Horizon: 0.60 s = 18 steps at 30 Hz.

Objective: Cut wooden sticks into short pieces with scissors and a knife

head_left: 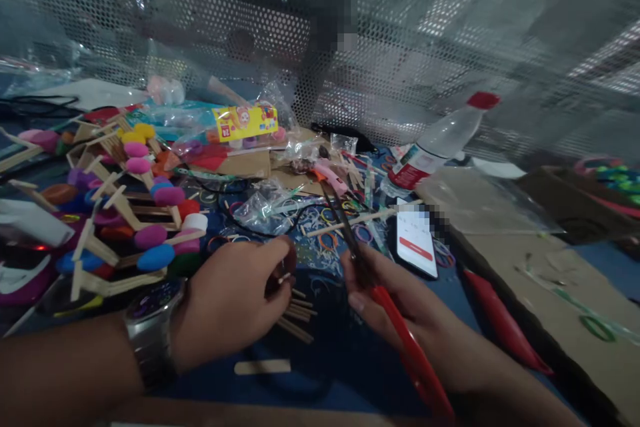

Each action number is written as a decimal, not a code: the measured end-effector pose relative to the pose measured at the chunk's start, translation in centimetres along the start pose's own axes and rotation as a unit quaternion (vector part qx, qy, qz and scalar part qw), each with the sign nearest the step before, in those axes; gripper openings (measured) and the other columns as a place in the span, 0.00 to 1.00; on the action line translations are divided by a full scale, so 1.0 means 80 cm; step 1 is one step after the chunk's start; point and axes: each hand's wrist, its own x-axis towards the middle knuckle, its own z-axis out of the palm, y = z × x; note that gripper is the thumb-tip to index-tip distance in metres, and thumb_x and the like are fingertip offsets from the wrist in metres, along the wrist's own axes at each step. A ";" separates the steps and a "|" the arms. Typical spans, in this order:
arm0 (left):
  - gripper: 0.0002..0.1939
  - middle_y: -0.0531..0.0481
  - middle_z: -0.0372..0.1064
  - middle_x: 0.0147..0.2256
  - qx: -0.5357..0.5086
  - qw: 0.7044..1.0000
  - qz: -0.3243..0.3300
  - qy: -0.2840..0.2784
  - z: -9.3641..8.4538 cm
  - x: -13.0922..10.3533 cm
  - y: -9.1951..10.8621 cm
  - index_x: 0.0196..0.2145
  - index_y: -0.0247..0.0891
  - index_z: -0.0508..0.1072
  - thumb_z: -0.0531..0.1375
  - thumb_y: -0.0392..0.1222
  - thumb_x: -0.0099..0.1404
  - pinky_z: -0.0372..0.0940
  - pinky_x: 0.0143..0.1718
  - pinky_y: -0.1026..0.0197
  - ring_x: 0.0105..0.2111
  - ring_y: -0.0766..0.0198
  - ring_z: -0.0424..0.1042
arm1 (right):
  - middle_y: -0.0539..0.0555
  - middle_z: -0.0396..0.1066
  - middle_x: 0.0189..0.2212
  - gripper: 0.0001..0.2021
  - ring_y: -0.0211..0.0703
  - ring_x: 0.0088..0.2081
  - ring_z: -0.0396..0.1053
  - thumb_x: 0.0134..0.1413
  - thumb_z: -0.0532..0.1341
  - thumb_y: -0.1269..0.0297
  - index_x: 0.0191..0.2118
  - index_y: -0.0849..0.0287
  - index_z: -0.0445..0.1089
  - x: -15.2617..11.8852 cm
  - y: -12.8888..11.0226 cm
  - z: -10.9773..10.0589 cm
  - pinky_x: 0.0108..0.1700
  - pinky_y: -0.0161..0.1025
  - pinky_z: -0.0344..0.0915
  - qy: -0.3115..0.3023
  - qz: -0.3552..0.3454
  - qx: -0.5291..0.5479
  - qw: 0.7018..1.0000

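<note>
My left hand [240, 293], with a watch [155, 320] on its wrist, is closed with thumb and fingers curled together. A small pale tip shows between the fingers; what it belongs to is hidden. Several thin wooden sticks [300, 313] show just beside and below these fingertips; I cannot tell whether the hand touches them. My right hand [395, 300] is closed around red-handled scissors [395, 313] near their pivot, dark blades pointing up and away. Closer to me, one flat craft stick [263, 367] lies on the dark blue surface.
Craft-stick pieces with coloured pompoms [150, 237] crowd the left. Beyond are a yellow-labelled plastic bag [245, 123], scattered rubber bands [327, 240] and a long stick [350, 221]. A phone [415, 240], a bottle [435, 143] and cardboard [560, 293] occupy the right. Perforated mesh [200, 20] stands behind.
</note>
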 end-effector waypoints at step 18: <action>0.23 0.55 0.65 0.22 -0.306 0.949 0.077 -0.014 -0.007 -0.003 0.001 0.24 0.37 0.68 0.48 0.45 0.75 0.59 0.26 0.67 0.22 0.69 0.64 | 0.46 0.63 0.26 0.04 0.37 0.26 0.58 0.56 0.58 0.70 0.35 0.54 0.62 -0.006 -0.008 0.003 0.27 0.34 0.62 -0.110 0.024 -0.092 0.989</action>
